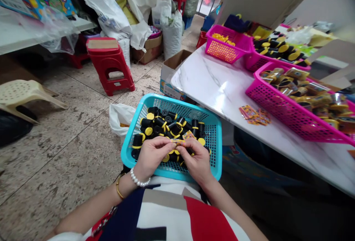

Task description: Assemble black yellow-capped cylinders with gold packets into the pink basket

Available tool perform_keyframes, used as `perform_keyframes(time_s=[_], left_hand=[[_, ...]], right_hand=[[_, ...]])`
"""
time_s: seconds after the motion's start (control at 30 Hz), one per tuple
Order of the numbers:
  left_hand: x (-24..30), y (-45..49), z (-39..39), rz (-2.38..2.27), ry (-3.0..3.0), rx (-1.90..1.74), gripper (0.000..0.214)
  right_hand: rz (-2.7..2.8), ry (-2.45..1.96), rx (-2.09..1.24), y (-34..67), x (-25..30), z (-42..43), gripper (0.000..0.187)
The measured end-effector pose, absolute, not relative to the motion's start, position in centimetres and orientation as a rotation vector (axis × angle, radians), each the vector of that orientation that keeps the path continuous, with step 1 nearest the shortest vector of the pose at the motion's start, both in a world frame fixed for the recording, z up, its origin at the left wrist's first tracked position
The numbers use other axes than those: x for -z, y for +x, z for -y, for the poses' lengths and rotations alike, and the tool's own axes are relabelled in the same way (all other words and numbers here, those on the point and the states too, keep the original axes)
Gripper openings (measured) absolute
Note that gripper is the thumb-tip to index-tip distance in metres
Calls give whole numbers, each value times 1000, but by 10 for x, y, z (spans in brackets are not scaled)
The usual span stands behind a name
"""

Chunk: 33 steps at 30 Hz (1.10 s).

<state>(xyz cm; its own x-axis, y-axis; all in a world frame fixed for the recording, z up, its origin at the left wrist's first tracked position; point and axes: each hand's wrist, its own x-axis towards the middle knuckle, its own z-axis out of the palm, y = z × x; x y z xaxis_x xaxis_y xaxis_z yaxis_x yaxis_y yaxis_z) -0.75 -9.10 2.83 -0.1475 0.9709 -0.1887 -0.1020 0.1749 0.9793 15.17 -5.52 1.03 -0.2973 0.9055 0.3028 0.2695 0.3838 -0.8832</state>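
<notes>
Both hands meet over a turquoise plastic basket [217, 133] at my lap. Between my left hand [155, 155] and my right hand [196, 159], a small yellow-orange printed label [178, 142] is pinched by thumbs and fingers. Another printed label [188, 135] shows just behind the right fingers. Black cylinders with yellow caps [161, 121] fill the basket in a loose heap below, some upright and some on their sides. My palms and wrists cover the front of the heap.
On the marble-patterned table [205, 78] at right lie a pile of printed labels [254, 115] and a pink basket [277, 113] of wrapped pieces. Another pink basket [229, 52] holds yellow parts. A red stool [108, 63], beige stool [22, 91] and white sacks [172, 33] stand around the floor.
</notes>
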Motion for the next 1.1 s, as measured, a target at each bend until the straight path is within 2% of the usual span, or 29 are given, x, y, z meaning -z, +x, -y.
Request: perform_keyframes(time_s=[0.27,0.37,0.53,0.67,0.83,1.0,1.1], left_hand=[[-31,-17,90,-1433,1008,-1355,14],[-31,-22,92,-1450,890,-1299,17],[-30,-31,91,-1356,682,-1300,25],[-28,-37,87,-1221,475,-1326,27],[-27,-43,84,-1111,372,-1301,29],[-26,-45,81,-1080,357,-1299,32],[-25,-44,80,-1062,369,-1292,32]], right_hand=[[2013,-930,-834,145,-24,49,8],[2166,-959,-836,148,-29,32,12],[2359,-1239,-443,150,-24,-16,23],[2631,-1227,-213,137,-10,-26,23],[2566,-972,-479,123,2,-12,43],[2485,-1008,-640,128,7,-13,34],[2511,-978,-639,132,8,-15,39]])
